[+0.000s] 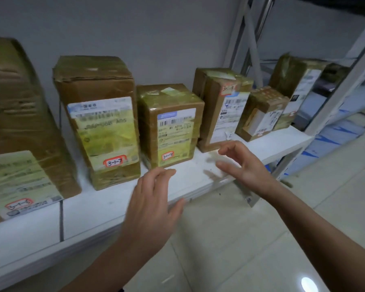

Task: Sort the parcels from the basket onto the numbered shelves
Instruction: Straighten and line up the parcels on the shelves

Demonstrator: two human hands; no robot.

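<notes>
Several brown taped parcels stand in a row on a white shelf [97, 209]. One tall parcel [99, 121] carries a red-ringed tag reading 3-1-7. To its right a shorter parcel [171, 125] is tagged 3-1-8. Further right stands another parcel [221, 108] with a red-ringed tag near its top. My left hand [152, 203] hovers over the shelf's front edge, just below the 3-1-8 parcel, fingers relaxed and empty. My right hand [240, 163] hovers in front of the right parcel, fingers loosely spread, holding nothing.
A large parcel [17, 127] fills the far left, with a flat one tagged 3-1-6 [19, 184] in front. Two more parcels [263, 114] [293, 89] stand at the shelf's right end. A grey metal rack upright [337, 87] rises on the right. Tiled floor [240, 249] lies below.
</notes>
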